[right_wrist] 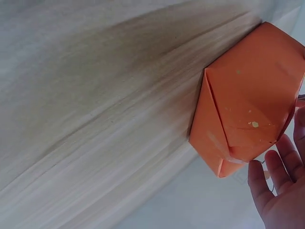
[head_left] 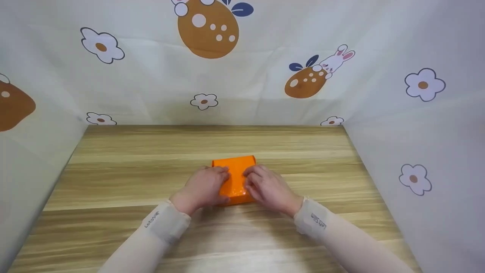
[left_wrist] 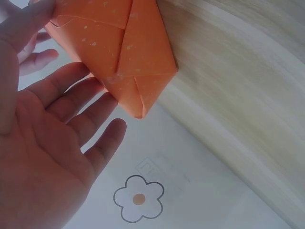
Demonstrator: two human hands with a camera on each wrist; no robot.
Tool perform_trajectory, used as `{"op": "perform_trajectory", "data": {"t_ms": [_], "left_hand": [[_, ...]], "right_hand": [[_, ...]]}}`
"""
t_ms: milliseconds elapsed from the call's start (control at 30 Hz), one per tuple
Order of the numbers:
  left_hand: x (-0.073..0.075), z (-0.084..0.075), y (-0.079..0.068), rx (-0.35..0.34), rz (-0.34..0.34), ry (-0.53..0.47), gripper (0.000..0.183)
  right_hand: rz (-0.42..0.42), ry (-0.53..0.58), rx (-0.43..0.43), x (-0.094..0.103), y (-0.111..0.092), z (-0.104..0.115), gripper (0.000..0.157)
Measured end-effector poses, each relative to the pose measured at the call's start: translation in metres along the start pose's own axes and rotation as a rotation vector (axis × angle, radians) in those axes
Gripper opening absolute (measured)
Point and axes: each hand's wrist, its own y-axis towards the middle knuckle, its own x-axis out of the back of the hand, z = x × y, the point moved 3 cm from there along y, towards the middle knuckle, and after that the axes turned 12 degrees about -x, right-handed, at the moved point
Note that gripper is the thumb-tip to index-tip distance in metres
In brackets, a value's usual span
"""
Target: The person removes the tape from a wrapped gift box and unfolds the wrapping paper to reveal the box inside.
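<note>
A small package wrapped in orange paper (head_left: 237, 178), with folded, creased end flaps, sits on the wooden table between both hands. In the left wrist view, the folded end of the wrapped package (left_wrist: 147, 57) shows white specks. My left hand (head_left: 204, 187) touches its left side, fingers fairly straight and spread, thumb by the near edge. From the right, my right hand (head_left: 271, 187) rests its fingertips against the package, fingers lightly bent. The right wrist view shows those fingers (right_wrist: 259, 183) along the package's edge (right_wrist: 257, 90). Its underside is hidden.
The wood-grain table (head_left: 125, 163) reaches back to a pale cloth wall (head_left: 147, 83) printed with flowers, fruit and a rabbit. More cloth stands along the left and right edges. Both wrists wear light lettered bands (head_left: 166, 222).
</note>
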Motion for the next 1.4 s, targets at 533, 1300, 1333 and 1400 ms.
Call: {"op": "perform_trajectory", "data": {"t_ms": [533,1300,1333,1400], "left_hand": [[0.001,0.001,0.001,0.019,0.012,-0.006,0.065],[-0.001,0.000,-0.001,0.022,0.021,-0.022,0.064],[-0.001,0.000,-0.001,0.023,0.022,-0.024,0.064],[-0.001,0.000,-0.001,0.022,0.021,-0.025,0.064]], "right_hand": [[0.017,0.039,0.017,0.010,-0.018,0.005,0.009],[-0.098,0.039,0.190,0.029,-0.032,0.005,0.008],[-0.119,0.043,0.198,0.029,-0.032,0.004,0.008],[-0.157,0.051,0.213,0.031,-0.032,0.004,0.009]]}}
